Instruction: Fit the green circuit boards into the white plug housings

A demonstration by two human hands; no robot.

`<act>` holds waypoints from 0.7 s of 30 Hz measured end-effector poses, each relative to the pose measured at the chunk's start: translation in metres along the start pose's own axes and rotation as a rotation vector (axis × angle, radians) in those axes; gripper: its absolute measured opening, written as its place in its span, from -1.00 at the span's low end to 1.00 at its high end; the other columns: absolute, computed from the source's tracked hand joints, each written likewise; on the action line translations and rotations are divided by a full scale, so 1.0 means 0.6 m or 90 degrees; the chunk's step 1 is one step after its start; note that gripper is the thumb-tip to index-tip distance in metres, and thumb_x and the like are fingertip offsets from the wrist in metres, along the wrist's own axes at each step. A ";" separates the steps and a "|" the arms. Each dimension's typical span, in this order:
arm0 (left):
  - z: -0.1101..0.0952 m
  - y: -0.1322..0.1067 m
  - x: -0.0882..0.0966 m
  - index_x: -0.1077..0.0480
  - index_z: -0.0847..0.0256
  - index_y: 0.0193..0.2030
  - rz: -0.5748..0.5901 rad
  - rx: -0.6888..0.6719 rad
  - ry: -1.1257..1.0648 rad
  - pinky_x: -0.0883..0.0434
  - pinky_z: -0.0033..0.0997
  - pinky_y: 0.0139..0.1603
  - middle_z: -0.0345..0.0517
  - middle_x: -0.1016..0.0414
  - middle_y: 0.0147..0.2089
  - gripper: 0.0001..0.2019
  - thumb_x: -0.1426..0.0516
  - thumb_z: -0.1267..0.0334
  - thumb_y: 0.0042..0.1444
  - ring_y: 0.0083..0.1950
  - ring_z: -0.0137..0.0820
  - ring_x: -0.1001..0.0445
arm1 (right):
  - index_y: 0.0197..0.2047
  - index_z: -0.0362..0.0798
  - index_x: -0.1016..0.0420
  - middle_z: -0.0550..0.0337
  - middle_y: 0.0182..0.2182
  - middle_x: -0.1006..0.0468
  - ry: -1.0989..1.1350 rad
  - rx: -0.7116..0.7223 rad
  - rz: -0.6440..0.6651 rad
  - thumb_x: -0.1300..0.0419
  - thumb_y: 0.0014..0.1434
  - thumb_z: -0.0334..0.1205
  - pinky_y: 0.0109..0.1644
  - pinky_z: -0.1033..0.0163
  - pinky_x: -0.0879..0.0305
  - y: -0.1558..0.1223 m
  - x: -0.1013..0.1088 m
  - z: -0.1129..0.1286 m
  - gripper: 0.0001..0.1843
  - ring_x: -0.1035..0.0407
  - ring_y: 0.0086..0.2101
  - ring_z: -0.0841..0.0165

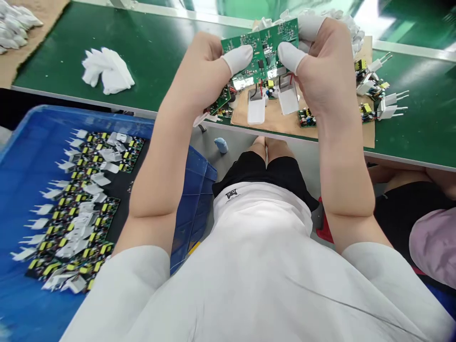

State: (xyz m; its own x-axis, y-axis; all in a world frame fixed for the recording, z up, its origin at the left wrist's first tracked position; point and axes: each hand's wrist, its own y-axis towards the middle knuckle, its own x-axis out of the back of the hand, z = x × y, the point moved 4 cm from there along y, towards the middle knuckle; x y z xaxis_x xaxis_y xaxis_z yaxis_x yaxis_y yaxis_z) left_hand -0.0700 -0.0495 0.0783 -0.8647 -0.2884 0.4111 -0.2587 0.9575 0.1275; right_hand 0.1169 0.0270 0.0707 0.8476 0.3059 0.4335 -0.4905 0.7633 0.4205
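Both hands hold one green circuit board panel [263,50] up over the table's near edge. My left hand [208,59] grips its left half, a white finger cot on the thumb pressing the board face. My right hand [320,61] grips the right half the same way, thumb cot on the board. White plug housings [257,110] hang on wires beneath the panel, over a brown cardboard sheet [281,118].
A green table [153,52] runs across. A white cloth wad [107,71] lies at left. Loose boards with white plugs [377,95] lie at right. A blue bin [24,156] at lower left holds several board panels [81,204]. Another person's legs [409,199] sit at right.
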 end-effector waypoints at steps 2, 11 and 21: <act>-0.023 -0.011 -0.008 0.01 0.21 -0.56 0.034 -0.031 0.092 -0.32 -0.42 -0.28 -0.20 -0.43 -0.19 -0.57 0.11 0.14 0.35 0.40 0.45 -0.38 | -0.16 0.24 -0.66 0.27 0.00 -0.75 -0.063 -0.014 -0.043 -0.35 0.42 -0.19 0.27 0.06 -0.66 -0.011 0.002 0.006 -0.90 -0.61 0.23 0.07; 0.006 -0.018 -0.050 0.00 0.08 -0.61 0.062 0.018 0.219 -0.57 -0.01 0.07 -0.16 -0.35 -0.41 -0.47 -0.24 0.27 0.25 0.16 0.15 -0.68 | 0.32 0.03 -0.49 0.04 0.22 -0.67 -0.421 -0.017 -0.224 -0.17 0.37 -0.44 0.34 0.02 -0.56 -0.082 0.085 0.037 -0.51 -0.57 0.20 0.14; 0.022 0.094 -0.163 -0.50 0.37 -0.42 0.238 -0.077 0.487 -0.38 0.29 0.42 0.03 -0.58 0.04 -0.71 -0.22 0.21 0.27 0.49 0.36 -0.42 | 0.08 -0.12 -0.68 -0.10 -0.14 -0.73 -0.746 -0.291 0.093 -0.25 0.20 -0.44 0.10 -0.08 -0.38 -0.224 0.191 -0.056 -0.61 -0.59 -0.07 -0.09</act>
State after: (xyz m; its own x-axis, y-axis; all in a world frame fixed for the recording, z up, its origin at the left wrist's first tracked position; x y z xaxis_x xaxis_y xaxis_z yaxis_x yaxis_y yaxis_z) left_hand -0.0056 0.0325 0.0334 -0.3450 0.0811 0.9351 0.0705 0.9957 -0.0604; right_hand 0.2869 -0.0217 0.0371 -0.0095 -0.1026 0.9947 -0.2513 0.9630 0.0969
